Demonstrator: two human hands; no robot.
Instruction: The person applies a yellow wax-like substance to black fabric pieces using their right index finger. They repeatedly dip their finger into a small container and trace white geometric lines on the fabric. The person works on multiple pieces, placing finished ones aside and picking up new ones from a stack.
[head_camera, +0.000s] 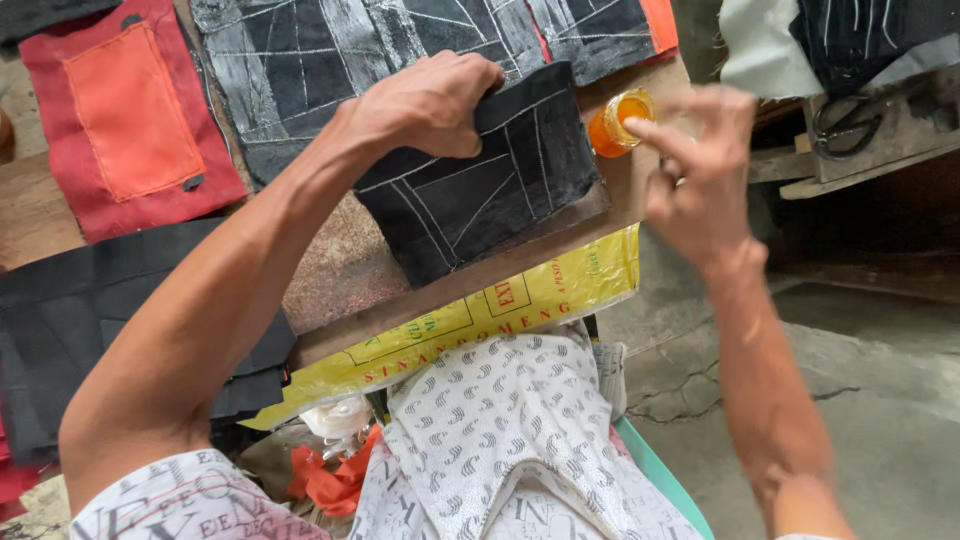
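a yellow plastic bag (520, 305) with red print and red outlined boxes hangs flat below the near edge of the wooden board, running from near left up toward the right. a small round orange jar (618, 122) stands at the board's far right corner. no signs or screens show.

Cracked grey concrete floor (800, 380), worn wooden workbench (40, 215), rough timber shelf (880, 150) beyond; daylight.

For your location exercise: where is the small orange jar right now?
In the head view, the small orange jar sits upper right on the wooden board, between the black fabric piece and the right hand.
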